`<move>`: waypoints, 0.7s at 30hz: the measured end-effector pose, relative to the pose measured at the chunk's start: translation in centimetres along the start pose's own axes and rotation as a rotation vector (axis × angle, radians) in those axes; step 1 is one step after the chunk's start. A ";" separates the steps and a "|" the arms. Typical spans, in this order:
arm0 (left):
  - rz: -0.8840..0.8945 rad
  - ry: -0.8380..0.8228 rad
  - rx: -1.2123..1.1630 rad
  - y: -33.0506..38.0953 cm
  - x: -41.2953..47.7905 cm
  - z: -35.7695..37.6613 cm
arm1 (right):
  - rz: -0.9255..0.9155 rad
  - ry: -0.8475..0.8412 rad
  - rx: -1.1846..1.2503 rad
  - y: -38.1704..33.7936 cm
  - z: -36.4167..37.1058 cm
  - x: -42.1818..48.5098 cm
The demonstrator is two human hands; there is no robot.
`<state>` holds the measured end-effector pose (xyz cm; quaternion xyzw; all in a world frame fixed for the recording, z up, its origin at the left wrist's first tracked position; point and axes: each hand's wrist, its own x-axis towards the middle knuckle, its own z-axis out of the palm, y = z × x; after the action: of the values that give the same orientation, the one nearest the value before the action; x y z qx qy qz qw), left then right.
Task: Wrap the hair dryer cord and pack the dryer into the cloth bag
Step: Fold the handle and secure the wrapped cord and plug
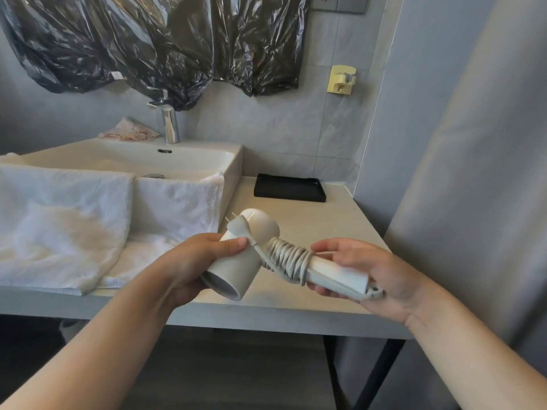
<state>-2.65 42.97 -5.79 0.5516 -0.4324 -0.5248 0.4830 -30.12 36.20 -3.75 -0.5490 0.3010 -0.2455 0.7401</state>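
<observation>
Two raised hands, left hand (189, 261) gripping hair dryer (236, 273) barrel, right hand (384, 276) cupping handle (334, 275)

No readable text, brand or number anywhere; small pale tag (116, 75) on the black plastic (165, 39), upper left of frame, is too blurred to read.

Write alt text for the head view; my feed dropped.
Two hands hold a white hair dryer over the counter edge, its cord wound round the handle: the left hand grips the barrel, thumb by the plug, the right hand holds the handle's end. Behind lie white towels by the sink and a black tray; no cloth bag shows.
</observation>
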 end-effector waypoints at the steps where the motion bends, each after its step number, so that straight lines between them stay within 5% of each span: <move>1: -0.017 0.017 -0.052 -0.1 0.4 0.0 | -0.019 -0.003 0.144 -0.1 -0.4 0.4; 4: -0.042 0.089 -0.177 -0.2 2.2 0.2 | -0.109 0.039 0.367 -0.1 -1.3 2.2; 8: -0.030 0.143 -0.193 -0.7 5.6 -0.4 | -0.135 0.206 0.313 -0.2 -2.7 5.6; 21: -0.081 0.291 -0.276 2.0 12.5 -2.2 | 0.020 0.330 0.305 -5.3 -4.7 15.2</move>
<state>0.59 30.50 -5.85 0.5672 -0.2593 -0.5129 0.5899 -23.02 21.07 -2.36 -0.3802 0.3827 -0.3672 0.7577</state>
